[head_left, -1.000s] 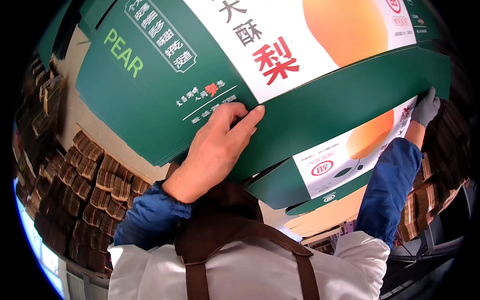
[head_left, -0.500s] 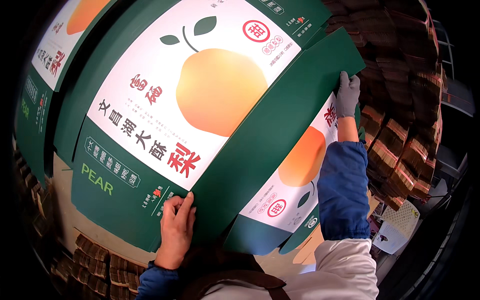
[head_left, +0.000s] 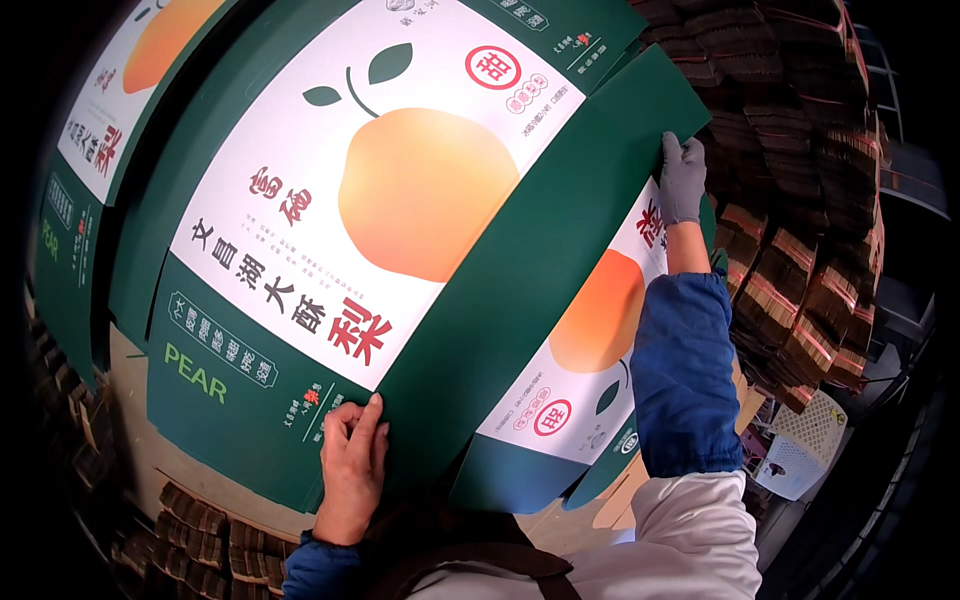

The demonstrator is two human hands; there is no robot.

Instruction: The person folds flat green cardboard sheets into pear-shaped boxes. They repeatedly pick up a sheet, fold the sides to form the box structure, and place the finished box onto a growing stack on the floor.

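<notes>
1. We have a dark green cardboard sheet (head_left: pixel 500 300) before us, slanting between our 2 hands.
2. We see its big white panel (head_left: pixel 285 145) carrying a yellow-orange pear picture (head_left: pixel 430 195) with 2 green leaves (head_left: pixel 388 65); a smaller white panel (head_left: pixel 540 390), nearer us, shows a deeper orange pear.
3. Our bare left hand (head_left: pixel 352 465) touches the sheet near its crease, fingers half curled; we cannot tell whether it grips.
4. Our grey-gloved right hand (head_left: pixel 684 180) bends its fingers at the far right end, its hold hidden.
</notes>
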